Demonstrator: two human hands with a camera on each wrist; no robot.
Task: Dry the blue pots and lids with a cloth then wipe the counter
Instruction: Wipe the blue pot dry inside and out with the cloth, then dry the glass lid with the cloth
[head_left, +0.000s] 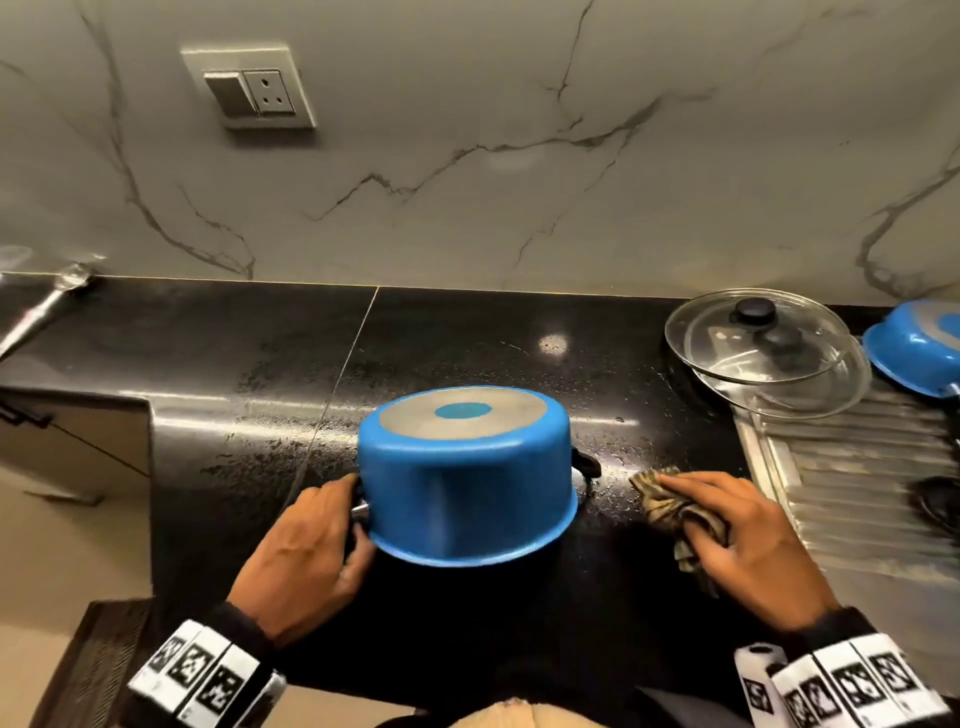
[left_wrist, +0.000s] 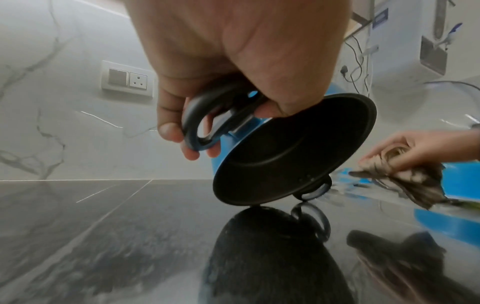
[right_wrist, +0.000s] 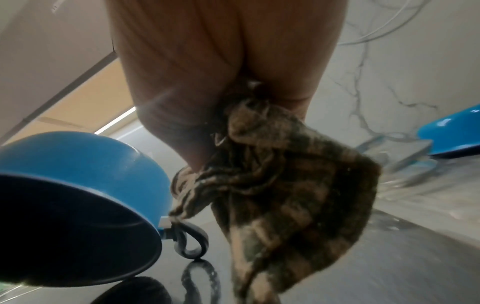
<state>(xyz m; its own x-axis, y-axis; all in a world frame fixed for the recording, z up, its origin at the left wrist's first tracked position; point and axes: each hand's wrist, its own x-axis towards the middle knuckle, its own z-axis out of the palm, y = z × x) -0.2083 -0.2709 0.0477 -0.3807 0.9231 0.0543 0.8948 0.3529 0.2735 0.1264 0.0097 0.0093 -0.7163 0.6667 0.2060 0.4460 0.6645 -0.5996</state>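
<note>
The wet black worktop carries the upside-down blue pot, tilted. The left hand has fingers curled round its black handle. The right hand, just beside, clutches the bunched cloth.

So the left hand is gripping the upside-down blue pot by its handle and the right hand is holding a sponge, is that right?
Not quite: the right hand holds a crumpled checked cloth, not a sponge, as the right wrist view shows. The left hand does grip the upside-down blue pot by its handle.
</note>
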